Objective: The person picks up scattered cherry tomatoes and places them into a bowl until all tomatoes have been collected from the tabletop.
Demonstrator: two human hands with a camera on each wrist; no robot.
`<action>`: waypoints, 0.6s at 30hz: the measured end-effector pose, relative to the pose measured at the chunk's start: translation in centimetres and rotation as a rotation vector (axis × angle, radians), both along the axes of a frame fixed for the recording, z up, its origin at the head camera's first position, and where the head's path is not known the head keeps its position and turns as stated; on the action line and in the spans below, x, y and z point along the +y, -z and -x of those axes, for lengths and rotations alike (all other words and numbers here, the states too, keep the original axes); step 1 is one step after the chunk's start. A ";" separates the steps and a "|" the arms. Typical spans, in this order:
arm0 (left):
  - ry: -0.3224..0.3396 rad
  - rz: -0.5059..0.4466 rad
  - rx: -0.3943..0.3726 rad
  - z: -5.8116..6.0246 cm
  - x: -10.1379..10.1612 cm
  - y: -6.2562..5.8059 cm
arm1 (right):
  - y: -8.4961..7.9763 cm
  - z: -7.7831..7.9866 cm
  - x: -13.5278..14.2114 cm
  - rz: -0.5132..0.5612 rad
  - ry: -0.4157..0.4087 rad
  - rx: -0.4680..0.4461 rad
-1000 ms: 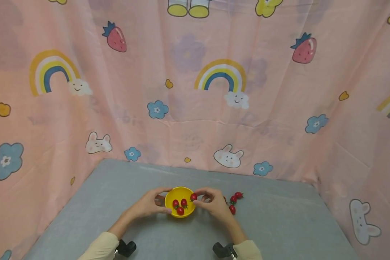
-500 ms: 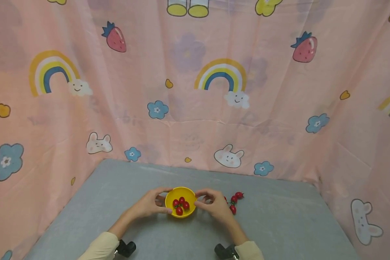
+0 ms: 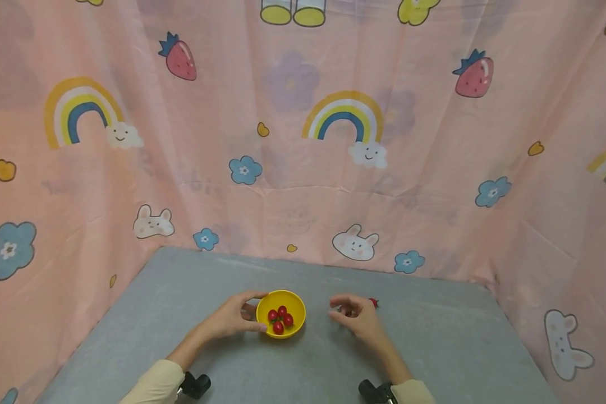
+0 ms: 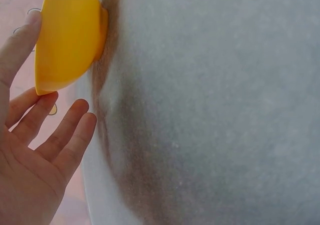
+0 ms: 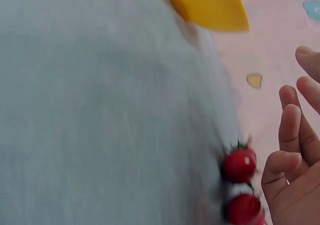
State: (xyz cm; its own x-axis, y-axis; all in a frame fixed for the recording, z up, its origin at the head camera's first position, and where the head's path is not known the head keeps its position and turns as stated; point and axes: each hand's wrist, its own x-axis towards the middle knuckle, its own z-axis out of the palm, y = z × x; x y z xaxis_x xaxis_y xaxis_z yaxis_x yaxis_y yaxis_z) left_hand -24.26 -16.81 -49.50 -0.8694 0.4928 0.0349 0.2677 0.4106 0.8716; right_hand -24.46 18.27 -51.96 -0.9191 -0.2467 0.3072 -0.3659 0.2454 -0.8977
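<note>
A yellow bowl (image 3: 295, 304) stands on the grey table with several red cherry tomatoes (image 3: 278, 327) inside. My left hand (image 3: 232, 316) holds its left side, thumb at the near rim and fingers at the far rim; in the left wrist view the other fingers spread beside the bowl wall (image 4: 70, 40). Right of the bowl, my right hand (image 3: 363, 322) is over the table with fingers loosely bent and nothing between them. Loose cherry tomatoes (image 5: 240, 165) with green tops lie close beside it in the right wrist view; in the head view the hand hides most of them.
The grey table (image 3: 459, 342) reaches back to a pink curtain (image 3: 283, 207) printed with rainbows, rabbits and flowers. A black wrist camera (image 3: 196, 386) sits at the left sleeve, another wrist camera (image 3: 376, 391) at the right one.
A cherry tomato held by my right hand at the bowl's right rim was let go into the bowl. The right hand then moved right, toward the loose tomatoes. My left hand stayed in place.
</note>
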 end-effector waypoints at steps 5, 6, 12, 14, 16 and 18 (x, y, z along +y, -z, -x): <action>0.005 0.001 0.000 0.0 0.0 -0.1 | -0.1 0.2 2.3 -0.022 -0.013 -0.017; 0.006 -0.001 -0.002 0.0 0.0 -0.1 | 0.0 0.3 2.8 -0.028 -0.014 -0.020; 0.020 -0.002 0.003 0.0 0.0 -0.1 | 0.1 0.7 5.7 -0.115 0.013 0.006; 0.021 0.001 0.005 0.0 0.0 -0.1 | 0.1 0.8 6.6 -0.137 0.023 0.003; 0.020 0.003 0.008 0.1 0.0 0.0 | 0.2 1.0 7.5 -0.152 0.030 0.005; 0.022 0.002 0.008 0.1 -0.1 0.0 | 0.1 1.2 8.2 -0.170 0.034 -0.002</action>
